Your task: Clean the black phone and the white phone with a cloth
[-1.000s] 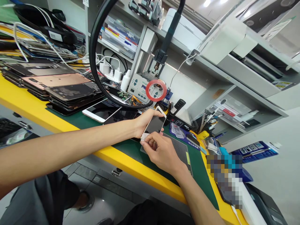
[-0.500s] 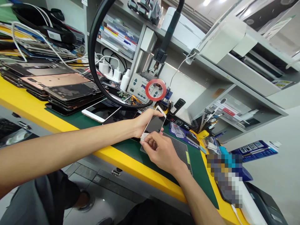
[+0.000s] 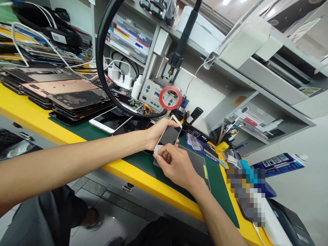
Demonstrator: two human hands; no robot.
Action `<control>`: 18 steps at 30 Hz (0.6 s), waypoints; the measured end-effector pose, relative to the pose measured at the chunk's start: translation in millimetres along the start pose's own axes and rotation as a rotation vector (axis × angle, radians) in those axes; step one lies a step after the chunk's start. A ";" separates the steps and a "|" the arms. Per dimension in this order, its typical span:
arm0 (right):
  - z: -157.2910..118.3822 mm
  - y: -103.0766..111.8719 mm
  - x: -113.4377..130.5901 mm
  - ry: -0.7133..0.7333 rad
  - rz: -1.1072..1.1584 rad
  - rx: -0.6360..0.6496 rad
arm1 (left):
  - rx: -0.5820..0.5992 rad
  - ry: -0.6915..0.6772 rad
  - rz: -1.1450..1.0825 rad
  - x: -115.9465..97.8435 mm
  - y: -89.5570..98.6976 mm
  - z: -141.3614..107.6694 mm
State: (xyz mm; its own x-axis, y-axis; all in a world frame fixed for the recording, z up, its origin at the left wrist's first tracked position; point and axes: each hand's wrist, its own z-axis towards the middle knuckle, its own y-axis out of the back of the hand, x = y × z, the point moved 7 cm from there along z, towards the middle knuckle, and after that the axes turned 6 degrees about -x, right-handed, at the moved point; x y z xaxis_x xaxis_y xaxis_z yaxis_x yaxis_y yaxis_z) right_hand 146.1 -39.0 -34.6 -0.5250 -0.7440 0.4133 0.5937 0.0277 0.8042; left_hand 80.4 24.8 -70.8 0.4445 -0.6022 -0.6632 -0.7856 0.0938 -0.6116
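A white-framed smartphone (image 3: 168,135) with a dark screen is held tilted above the green mat (image 3: 143,167). My left hand (image 3: 156,132) is closed round it, thumb along the upper edge and fingertips showing at the far side. My right hand (image 3: 176,164) is at the phone's lower end, thumb and curled fingers pinched at its near corner. Whether a small part sits between those fingertips is hidden. Below the hands lies a grey perforated pad (image 3: 197,162), partly covered by my right hand.
Stacked tablet screens (image 3: 77,99) and a white tablet (image 3: 111,119) lie on the left. A black hose (image 3: 101,61) loops down near a red tape ring (image 3: 170,98). A pen holder (image 3: 225,131) and a blue-labelled bottle (image 3: 279,164) stand right. The bench has a yellow edge (image 3: 138,181).
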 end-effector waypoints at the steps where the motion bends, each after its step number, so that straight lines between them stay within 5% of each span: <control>1: -0.1 0.1 0.2 0.000 0.000 0.000 | 0.000 -0.001 0.000 0.1 0.2 0.1; 18: -0.2 0.3 -0.4 0.002 -0.009 0.001 | 0.034 0.001 0.008 0.2 -1.6 0.2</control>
State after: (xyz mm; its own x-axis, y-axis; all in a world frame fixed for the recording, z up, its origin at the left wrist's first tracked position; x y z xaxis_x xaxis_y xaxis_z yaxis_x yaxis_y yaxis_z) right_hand 146.6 -38.8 -34.6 -0.5290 -0.7454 0.4056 0.5884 0.0221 0.8082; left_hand 81.8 24.8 -70.0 0.4381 -0.6017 -0.6679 -0.7737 0.1258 -0.6209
